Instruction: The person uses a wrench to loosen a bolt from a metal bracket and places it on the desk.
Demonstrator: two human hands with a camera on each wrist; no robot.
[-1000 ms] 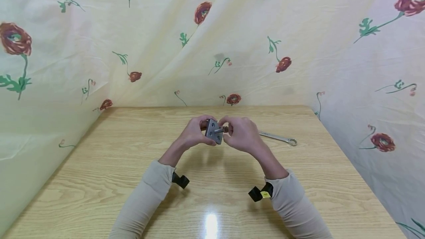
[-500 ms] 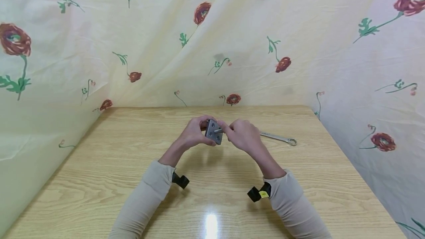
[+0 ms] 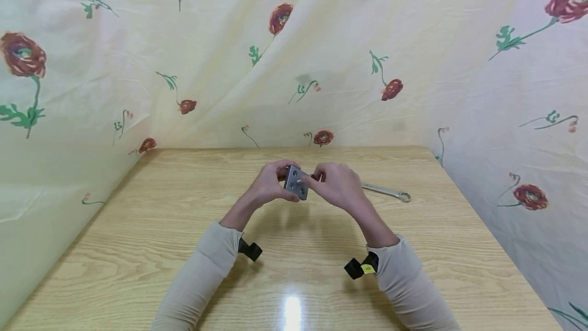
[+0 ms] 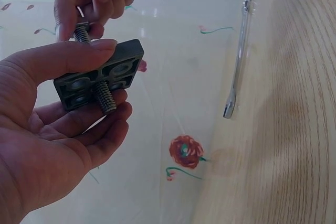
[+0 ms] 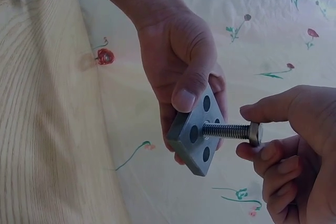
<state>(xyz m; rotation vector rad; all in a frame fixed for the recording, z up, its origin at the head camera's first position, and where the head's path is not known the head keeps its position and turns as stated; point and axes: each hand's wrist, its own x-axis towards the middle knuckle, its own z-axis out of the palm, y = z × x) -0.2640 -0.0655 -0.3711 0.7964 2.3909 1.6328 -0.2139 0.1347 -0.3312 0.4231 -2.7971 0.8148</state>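
My left hand grips a small square metal block by its edges, thumb on one side and fingers on the other. Several round holes show in the block's face, and a threaded hex bolt passes through its centre. The bolt's threaded end sticks out of the recessed side in the left wrist view. My right hand is at the head end, thumb and curled fingers around the bolt head. Both hands hold these parts above the table.
A combination wrench lies on the wooden table, behind and to the right of my right hand. Flower-patterned cloth hangs at the back and both sides. Black wrist cameras sit at both cuffs.
My right fingers have shifted around the bolt, with the thumb swinging across its shank and then settling closer to the block. The left hand and block stay in place.
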